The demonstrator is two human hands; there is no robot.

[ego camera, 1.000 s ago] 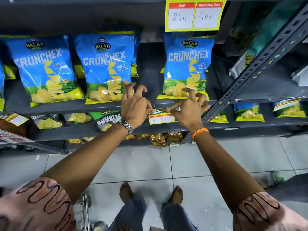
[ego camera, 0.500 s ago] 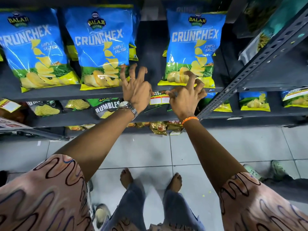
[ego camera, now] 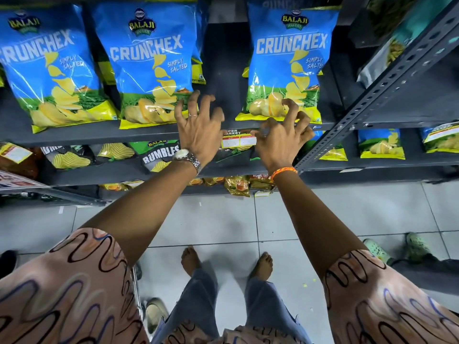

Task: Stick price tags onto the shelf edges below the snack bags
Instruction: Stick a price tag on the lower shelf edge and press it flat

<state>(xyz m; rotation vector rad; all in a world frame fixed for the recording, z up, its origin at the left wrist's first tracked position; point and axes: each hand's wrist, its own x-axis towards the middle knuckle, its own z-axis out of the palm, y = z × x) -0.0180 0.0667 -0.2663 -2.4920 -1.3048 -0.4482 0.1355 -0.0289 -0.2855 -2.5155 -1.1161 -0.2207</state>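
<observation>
Hands at the shelf edge point(ego camera: 104, 136): we pinch the price tag point(ego camera: 239, 141) against it, left hand point(ego camera: 200, 127) on its left end, right hand point(ego camera: 282, 137) on its right, spare fingers splayed, just below the gap between two Crunchex bags point(ego camera: 149, 63).

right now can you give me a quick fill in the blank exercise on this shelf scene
1. The yellow paper price tag sits on the dark grey metal shelf edge between the two ____.
2. The silver metal wristwatch is on the ____ wrist.
3. The blue plastic snack bags read ____ in big white letters.
4. The orange thread band is on the ____ wrist.

Missing words: hands; left; CRUNCHEX; right
</observation>
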